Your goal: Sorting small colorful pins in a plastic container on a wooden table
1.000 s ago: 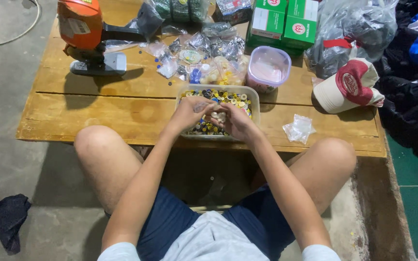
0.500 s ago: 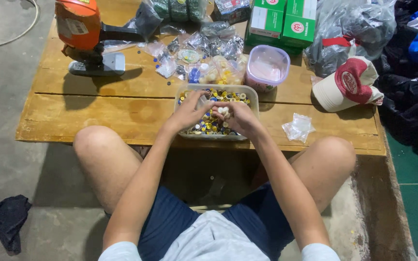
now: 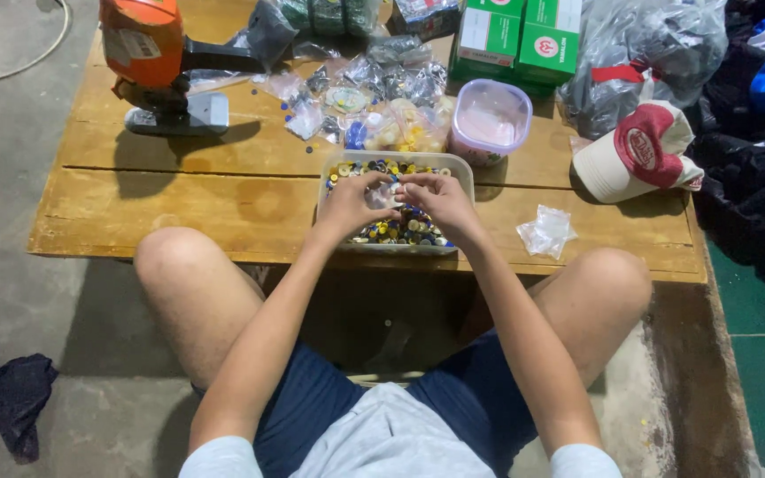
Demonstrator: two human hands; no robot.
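A clear plastic tub (image 3: 464,173) full of small mixed-colour buttons stands at the near edge of a low wooden table (image 3: 223,190). Both hands hover over the tub, fingertips meeting. My left hand (image 3: 353,201) and my right hand (image 3: 436,196) pinch a small clear plastic bag (image 3: 389,192) between them. What is inside the bag is too small to tell. My bare knees sit on either side under the table's front edge.
An orange machine (image 3: 148,53) on a grey base stands back left. Several small bags of buttons (image 3: 374,97) lie behind the tub, beside a lidded round container (image 3: 489,121). Green boxes (image 3: 517,37), a red-and-white cap (image 3: 635,150) and a crumpled bag (image 3: 546,232) lie right. Dark clothes (image 3: 2,389) lie on the floor.
The hands have stayed over the tub, with only small finger movements on the little bag. The view has shifted slightly.
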